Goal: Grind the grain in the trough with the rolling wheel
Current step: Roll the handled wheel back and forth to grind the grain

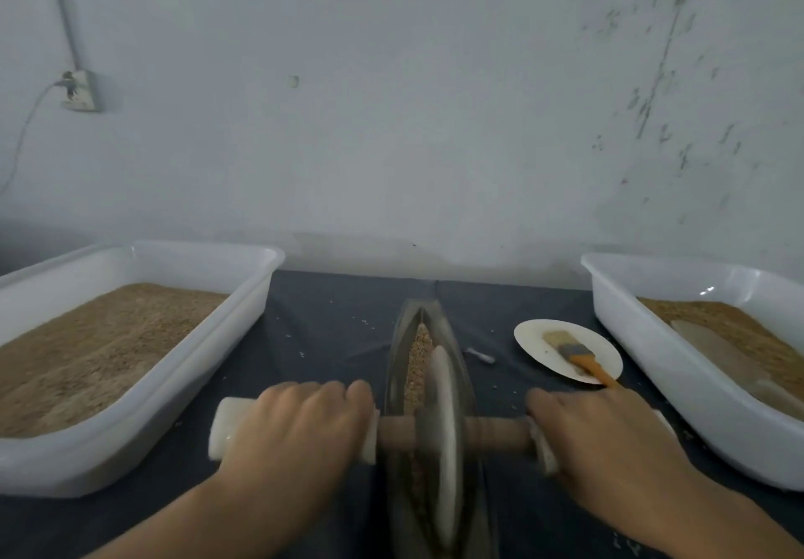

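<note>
Head view, wall: a pale, bluish wall (391, 101) fills the top half, with dark scuff marks on its right side.
Socket: a white socket (80, 90) sits on the wall at far left, with a plug in it and a thin wire hanging down.
Desk: a dark blue cloth covers the desk (330, 332), and small bits of grain lie scattered on it.
Left tub: a white tub (243, 297) stands on the left, full of brown grain.
Left hand: the left hand (296, 428) lies on the white pad of the handle, fingers curled over it and holding on.
Trough: a long, narrow, boat-shaped trough (398, 367) sits in the middle, pointing away toward the wall.
Grain: the grain (418, 354) lies inside the trough, in front of the wheel.
Rolling wheel: the rolling wheel (441, 423) stands upright in the trough, blurred, with a brown wooden handle through it.
Right hand: the right hand (596, 441) wraps its fingers around the other white pad.
Plate: a white plate (539, 354) lies near the trough, with an orange-handled brush (578, 356) on it.
Right tub: a second white tub (652, 341) holds grain and a pale scoop.
</note>
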The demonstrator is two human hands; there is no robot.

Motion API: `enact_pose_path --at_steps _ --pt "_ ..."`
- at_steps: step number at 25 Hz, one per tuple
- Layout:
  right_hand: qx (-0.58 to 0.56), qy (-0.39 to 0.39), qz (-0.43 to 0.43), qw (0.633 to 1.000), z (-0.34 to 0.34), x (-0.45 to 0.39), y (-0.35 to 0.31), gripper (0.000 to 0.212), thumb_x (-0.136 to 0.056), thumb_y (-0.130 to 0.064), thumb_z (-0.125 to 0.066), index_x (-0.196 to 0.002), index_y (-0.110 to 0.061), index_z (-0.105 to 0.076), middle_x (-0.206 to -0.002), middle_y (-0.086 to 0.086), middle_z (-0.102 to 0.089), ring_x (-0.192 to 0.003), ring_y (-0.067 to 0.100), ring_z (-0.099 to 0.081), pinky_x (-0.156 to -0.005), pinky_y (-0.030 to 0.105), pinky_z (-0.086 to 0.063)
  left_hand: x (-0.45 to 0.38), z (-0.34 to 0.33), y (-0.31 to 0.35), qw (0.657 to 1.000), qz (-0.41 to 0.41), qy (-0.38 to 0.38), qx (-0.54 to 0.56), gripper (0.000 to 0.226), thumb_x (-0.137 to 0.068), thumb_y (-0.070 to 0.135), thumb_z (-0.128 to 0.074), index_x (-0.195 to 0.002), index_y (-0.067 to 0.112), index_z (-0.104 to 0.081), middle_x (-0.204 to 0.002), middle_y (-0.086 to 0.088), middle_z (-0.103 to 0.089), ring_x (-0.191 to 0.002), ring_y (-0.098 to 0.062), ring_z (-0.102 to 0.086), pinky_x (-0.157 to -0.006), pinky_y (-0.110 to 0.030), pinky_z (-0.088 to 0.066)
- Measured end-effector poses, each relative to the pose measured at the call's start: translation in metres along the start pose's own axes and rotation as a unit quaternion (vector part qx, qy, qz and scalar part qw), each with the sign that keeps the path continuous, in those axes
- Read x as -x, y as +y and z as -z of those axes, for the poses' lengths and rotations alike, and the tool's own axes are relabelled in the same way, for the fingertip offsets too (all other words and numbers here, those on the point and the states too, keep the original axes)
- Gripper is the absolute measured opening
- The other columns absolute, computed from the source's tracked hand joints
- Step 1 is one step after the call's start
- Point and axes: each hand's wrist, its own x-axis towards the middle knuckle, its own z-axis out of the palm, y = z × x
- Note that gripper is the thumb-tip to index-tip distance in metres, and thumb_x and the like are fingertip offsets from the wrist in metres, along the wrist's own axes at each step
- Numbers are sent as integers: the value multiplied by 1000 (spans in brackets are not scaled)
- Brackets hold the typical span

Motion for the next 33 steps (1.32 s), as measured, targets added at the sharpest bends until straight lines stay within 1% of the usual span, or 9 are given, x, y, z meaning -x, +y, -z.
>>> enact_pose_path --at_steps 4,6,9,12,18,20,23,28,33 --pt "2 19 -31 999 -3 -23 -2 38 -77 -43 -63 -72 -34 -26 -61 -12 -37 -54 3 -37 -48 23 -23 -22 -4 -4 993 52 -99 -26 44 -73 37 -70 -82 34 -27 -70 12 -42 -59 -11 -40 -56 -28 -32" --pt "38 94 -48 994 -6 -59 0 41 -77 -36 -69 -76 -31 -28 -57 -11 -32 -48 3 -28 -46 25 -16 -59 -23 -16 991 90 -87 -50 21 -85 31 -60 -92 28 -41 -90 5 -61 -75 -19 -58 -67 -34 -43" --pt "29 106 -74 991 4 -95 2 27 -83 -35 -64 -87 -25 -39 -78 -4 -60 -64 20 -54 -54 30 -24 -98 -32 -28 986 137 -75 -61 15 -89 28 -55 -99 21 -47 -101 -1 -65 -89 -27 -63 -71 -36 -44" --pt "22 95 -55 994 -1 -72 3 34 -82 -35 -66 -83 -28 -32 -65 -8 -47 -53 13 -37 -50 30 -23 -81 -27 -23 988 122 -87 -24 17 -87 29 -58 -97 23 -45 -99 2 -64 -88 -24 -62 -74 -36 -47" --pt "28 172 85 981 18 12 -5 62 -14 -32 -86 -62 -27 -48 -44 -7 -46 -34 6 -30 -45 15 1 14 14 0 999 24 -43 -6 62 -49 42 -80 -79 37 -26 -60 14 -28 -48 -6 -34 -48 -20 -16" --pt "45 103 66 992 18 -6 -7 55 -42 -35 -86 -73 -29 -42 -57 -7 -54 -43 8 -38 -42 20 -14 -2 0 -5 990 71 -123 -1 44 -74 42 -68 -83 38 -25 -70 15 -38 -60 -6 -39 -56 -25 -28" --pt "46 94 -27 994 0 -68 4 33 -81 -36 -66 -87 -28 -36 -81 -5 -60 -63 16 -49 -56 30 -29 -65 -28 -27 992 92 -76 -37 20 -87 33 -57 -89 29 -38 -90 5 -61 -75 -18 -57 -66 -33 -41" --pt "23 92 -80 992 -3 -106 8 23 -85 -32 -63 -93 -23 -43 -86 -1 -63 -71 23 -56 -58 31 -31 -108 -37 -37 988 129 -71 -51 16 -86 29 -57 -89 23 -42 -96 -2 -64 -85 -27 -62 -66 -34 -38" --pt "-15 83 -3 996 1 -10 -11 41 -71 -37 -72 -81 -37 -32 -66 -11 -43 -56 5 -41 -51 23 -32 -12 -8 -9 998 39 -48 -10 54 -66 40 -72 -80 38 -20 -65 13 -43 -56 -9 -47 -54 -27 -27"
